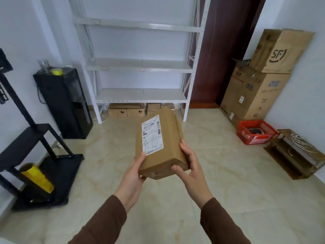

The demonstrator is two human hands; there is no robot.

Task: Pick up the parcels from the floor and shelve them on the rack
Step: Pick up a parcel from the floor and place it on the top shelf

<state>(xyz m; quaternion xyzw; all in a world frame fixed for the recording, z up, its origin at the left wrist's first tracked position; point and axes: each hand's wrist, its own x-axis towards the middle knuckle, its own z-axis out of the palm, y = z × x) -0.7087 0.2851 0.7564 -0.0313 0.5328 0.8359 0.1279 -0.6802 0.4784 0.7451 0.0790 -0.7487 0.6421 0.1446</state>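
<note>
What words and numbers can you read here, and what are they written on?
"570 K76 057": top of the white label on the parcel that the left hand and right hand hold.
Two big handwritten Chinese characters lower on that label: too unclear to read.
"SF": leaning flattened carton.
"饮水机": big carton below it.
The blue logo on that carton and all barcodes and small print: too blurred.
</note>
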